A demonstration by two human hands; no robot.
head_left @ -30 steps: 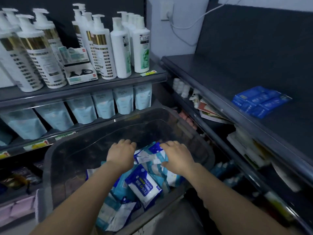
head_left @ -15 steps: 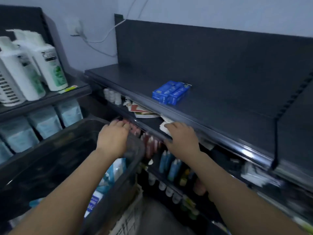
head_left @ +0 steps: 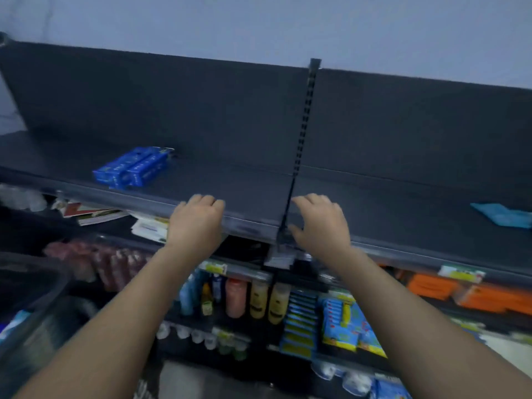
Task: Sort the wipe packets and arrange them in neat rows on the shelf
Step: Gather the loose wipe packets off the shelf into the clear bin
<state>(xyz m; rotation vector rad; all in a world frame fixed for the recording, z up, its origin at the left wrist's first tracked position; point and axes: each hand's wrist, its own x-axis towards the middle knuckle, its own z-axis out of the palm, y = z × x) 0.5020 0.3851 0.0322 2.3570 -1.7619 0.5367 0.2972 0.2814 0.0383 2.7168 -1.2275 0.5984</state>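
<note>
Heads up, the whole view is smeared with motion blur, so take the small stuff loosely. The biggest thing in front of you is the dark top shelf (head_left: 230, 182), running off both sides of the frame, with a slotted upright post (head_left: 305, 125) splitting its back panel; at lower left a dark bin (head_left: 31, 295) is mostly cut off by the edge, and the sliver of blue and white inside it is too blurry to call; your forearms cover a good chunk of the lower shelves, so whatever is stocked behind them is hidden. Your left hand (head_left: 198, 223) is at the front lip of the top shelf, back of the hand to the camera, fingers bent over and away; your right hand (head_left: 319, 223) is just right of the post's foot, fingers bent the same way, thumb out toward the post; both palms face away, so I can't tell if either hand has anything in it. Between your arms, lower down, there's a row of bottles (head_left: 256, 298), labels unreadable; orange packs (head_left: 460, 292) sit on the right under the top shelf; a stack of papers (head_left: 95, 216) pokes out at left. The wipe packets (head_left: 132, 168) you can actually see are the blue ones lying side by side on the top shelf, well left of your left hand, and I can't count them; a teal something (head_left: 502, 216) lies at the far right of that shelf, clipped by the frame.
</note>
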